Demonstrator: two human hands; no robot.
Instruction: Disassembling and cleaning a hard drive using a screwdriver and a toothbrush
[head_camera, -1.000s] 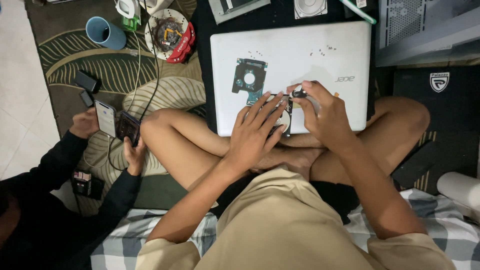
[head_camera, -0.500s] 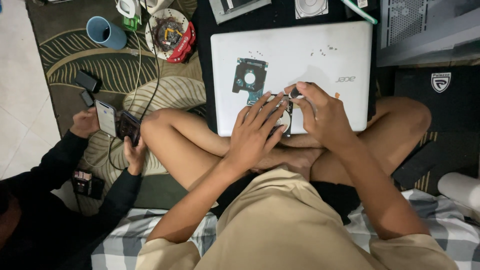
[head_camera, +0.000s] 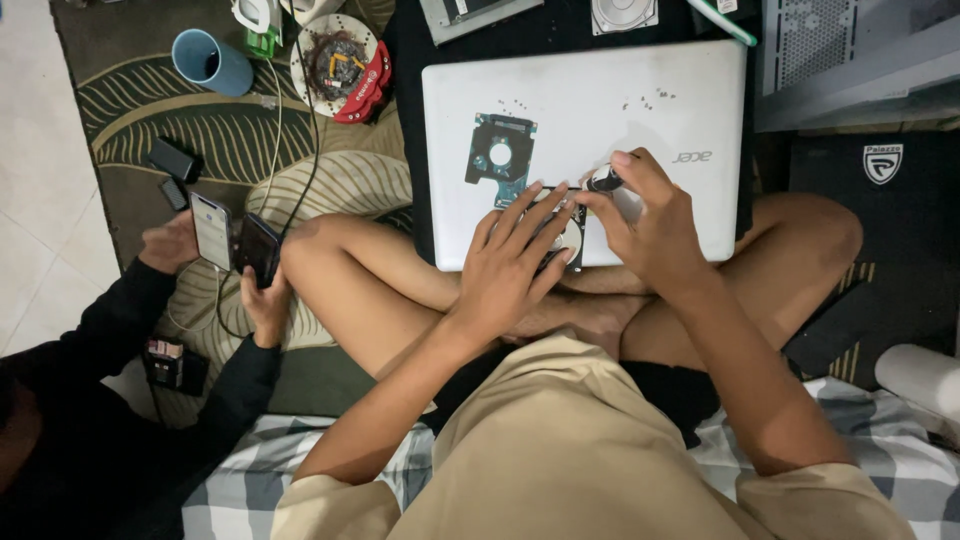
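head view: closed laptop (head_camera: 640, 120) on lap as work surface.
left hand (head_camera: 515, 260): fingers spread flat, pressing down opened hard drive (head_camera: 572, 235) at laptop's near edge.
right hand (head_camera: 650, 225): pinching small dark tool (head_camera: 603, 180) over drive.
progress: green circuit board (head_camera: 500, 158) already off, lying mid-laptop; loose screws (head_camera: 645, 100) near far edge; drive not yet fully apart.

Right hand (head_camera: 650, 225) shifted rightward (slightly), fingers regripped.

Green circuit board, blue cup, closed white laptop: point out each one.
Green circuit board (head_camera: 499, 158), head view, on its flat face beside the round hole.
Blue cup (head_camera: 222, 70), head view, on its outer side wall.
Closed white laptop (head_camera: 600, 85), head view, on a bare part of its lid.
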